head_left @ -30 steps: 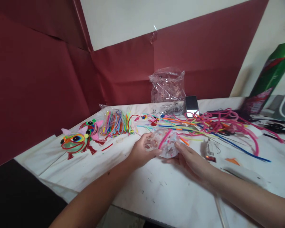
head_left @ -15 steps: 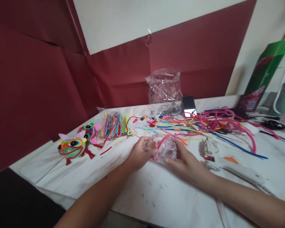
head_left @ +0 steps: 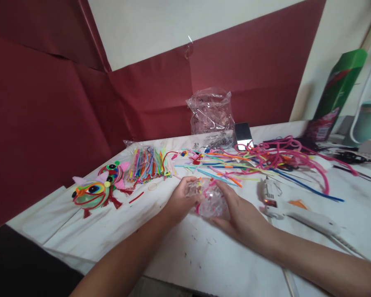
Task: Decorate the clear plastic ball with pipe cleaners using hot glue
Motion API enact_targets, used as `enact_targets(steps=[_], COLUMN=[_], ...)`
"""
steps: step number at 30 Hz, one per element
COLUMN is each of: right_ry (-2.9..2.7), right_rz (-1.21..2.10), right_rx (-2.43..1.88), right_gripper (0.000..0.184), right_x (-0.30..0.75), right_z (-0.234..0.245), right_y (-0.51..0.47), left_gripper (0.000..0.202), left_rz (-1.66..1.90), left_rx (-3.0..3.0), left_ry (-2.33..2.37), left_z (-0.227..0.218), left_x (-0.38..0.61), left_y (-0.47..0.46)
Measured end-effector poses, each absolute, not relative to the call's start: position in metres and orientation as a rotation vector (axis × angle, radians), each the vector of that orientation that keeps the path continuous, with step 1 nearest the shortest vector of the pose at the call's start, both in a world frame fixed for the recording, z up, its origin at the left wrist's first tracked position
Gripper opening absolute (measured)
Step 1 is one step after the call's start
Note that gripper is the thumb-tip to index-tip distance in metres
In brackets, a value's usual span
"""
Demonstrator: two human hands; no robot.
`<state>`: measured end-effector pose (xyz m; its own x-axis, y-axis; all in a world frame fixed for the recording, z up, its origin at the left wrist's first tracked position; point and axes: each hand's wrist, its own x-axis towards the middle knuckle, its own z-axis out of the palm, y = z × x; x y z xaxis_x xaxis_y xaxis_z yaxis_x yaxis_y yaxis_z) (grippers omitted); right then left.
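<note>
Between my two hands, above the table's middle, is a clear, rounded plastic piece (head_left: 212, 202) with pink strips and small coloured specks on it; its exact kind I cannot make out. My left hand (head_left: 185, 196) has its fingers curled round the left side. From the right, my right hand (head_left: 235, 208) wraps the other side, thumb low and fingers over the top. Close behind lie loose pipe cleaners (head_left: 225, 167) in many colours. To the right of my right hand a white hot glue gun (head_left: 312, 220) rests on the table, its tip end standing up.
Two decorated animal-face ornaments (head_left: 92, 194) with red tassels sit at the left. Near them lies a bag of cut pipe cleaners (head_left: 148, 165). Farther back are a clear plastic bag (head_left: 210, 111), a small dark box (head_left: 243, 136), tangled pink pipe cleaners (head_left: 284, 152) and a green carton (head_left: 338, 95).
The plastic piece has been turned in my hands, so its pink strip shows at a different place. My right hand has shifted further over its right side. The view has moved slightly.
</note>
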<state>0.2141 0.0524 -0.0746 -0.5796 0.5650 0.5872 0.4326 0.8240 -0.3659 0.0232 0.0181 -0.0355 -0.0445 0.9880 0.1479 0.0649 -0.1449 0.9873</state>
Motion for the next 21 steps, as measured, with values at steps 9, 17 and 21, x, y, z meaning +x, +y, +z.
enact_targets(steps=[9, 17, 21], right_ry=[-2.289, -2.600, -2.668], right_rz=[0.462, 0.161, -0.078], right_rx=[-0.785, -0.990, -1.101], right_gripper=[0.091, 0.075, 0.023], right_x=[0.208, 0.222, 0.269], right_z=[-0.066, -0.024, -0.012], right_y=[0.050, 0.049, 0.061], left_gripper=[0.050, 0.052, 0.055], left_rz=[1.346, 1.363, 1.341], left_rx=[1.279, 1.306, 1.284], left_ry=[1.271, 1.474, 1.587], left_z=[-0.037, -0.022, -0.023], left_x=[0.028, 0.025, 0.012], left_y=[0.024, 0.023, 0.031])
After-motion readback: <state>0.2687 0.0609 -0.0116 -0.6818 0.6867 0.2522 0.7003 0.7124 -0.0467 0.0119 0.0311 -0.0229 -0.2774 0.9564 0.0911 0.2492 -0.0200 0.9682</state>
